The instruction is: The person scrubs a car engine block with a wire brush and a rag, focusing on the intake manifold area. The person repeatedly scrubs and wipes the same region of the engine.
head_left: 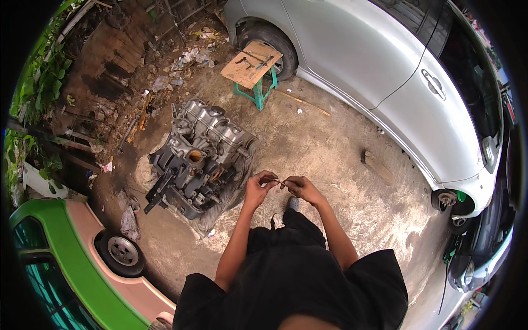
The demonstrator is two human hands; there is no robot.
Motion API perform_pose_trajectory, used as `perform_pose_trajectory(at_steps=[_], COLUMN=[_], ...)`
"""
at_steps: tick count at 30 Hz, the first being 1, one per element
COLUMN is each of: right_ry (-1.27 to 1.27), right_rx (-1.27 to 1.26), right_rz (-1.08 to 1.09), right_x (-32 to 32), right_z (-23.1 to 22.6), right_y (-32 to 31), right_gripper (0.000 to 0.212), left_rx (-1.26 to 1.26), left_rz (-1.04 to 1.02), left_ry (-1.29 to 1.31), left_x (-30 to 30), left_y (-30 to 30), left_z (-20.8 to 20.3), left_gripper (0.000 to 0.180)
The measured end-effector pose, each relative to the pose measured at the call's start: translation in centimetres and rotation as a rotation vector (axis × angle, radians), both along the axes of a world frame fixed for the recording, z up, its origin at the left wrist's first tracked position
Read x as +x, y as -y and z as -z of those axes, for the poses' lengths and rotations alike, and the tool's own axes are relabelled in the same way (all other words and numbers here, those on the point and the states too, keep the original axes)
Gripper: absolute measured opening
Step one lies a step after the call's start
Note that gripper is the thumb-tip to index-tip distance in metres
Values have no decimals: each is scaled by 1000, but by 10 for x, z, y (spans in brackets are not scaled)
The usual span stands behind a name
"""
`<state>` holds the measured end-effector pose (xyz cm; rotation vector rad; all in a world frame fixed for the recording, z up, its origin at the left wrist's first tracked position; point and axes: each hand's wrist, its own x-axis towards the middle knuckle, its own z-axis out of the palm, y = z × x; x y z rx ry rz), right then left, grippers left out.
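Note:
In front of my body, my left hand (260, 187) and my right hand (304, 190) almost meet, fingers pinched together. Between their fingertips is a small, thin dark piece (281, 183), too small for me to name. Both hands appear to grip it, one at each end. To the left of them a car engine (204, 148) rests on a stained cloth (204, 223) on the ground. Its metal top and black lower parts face up, with a round opening near the middle. Neither hand touches the engine.
A green stool (257, 94) carries a board (248, 65) with several tools beside a silver car (352, 49). A wood block (378, 166) lies on the concrete at right. A green and pink car (82, 236) stands at lower left. Litter and planks line the far left.

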<state>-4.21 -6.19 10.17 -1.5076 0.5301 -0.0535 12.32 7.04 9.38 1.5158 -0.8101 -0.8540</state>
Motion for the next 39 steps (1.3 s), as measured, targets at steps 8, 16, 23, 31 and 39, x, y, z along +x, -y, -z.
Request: perform_pose_trajectory(at_steps=[8, 16, 23, 31, 39], right_ry=[-88, -50, -119, -161, -275], right_rx=[129, 157, 245, 259, 232], right_rz=[84, 170, 244, 213, 57], right_x=[33, 136, 221, 329, 468], right_z=[-10, 17, 15, 37, 112], right_y=[149, 259, 351, 462, 567], right_gripper=[25, 20, 18, 18, 18], left_rx=[45, 117, 105, 198, 259], left_rz=[-233, -281, -311, -363, -541], left_ry=[54, -146, -181, -158, -267], left_x=[47, 122, 215, 309, 393], left_y=[112, 215, 324, 405, 495], left_z=[-15, 21, 19, 23, 80], left_gripper=[13, 21, 19, 19, 20])
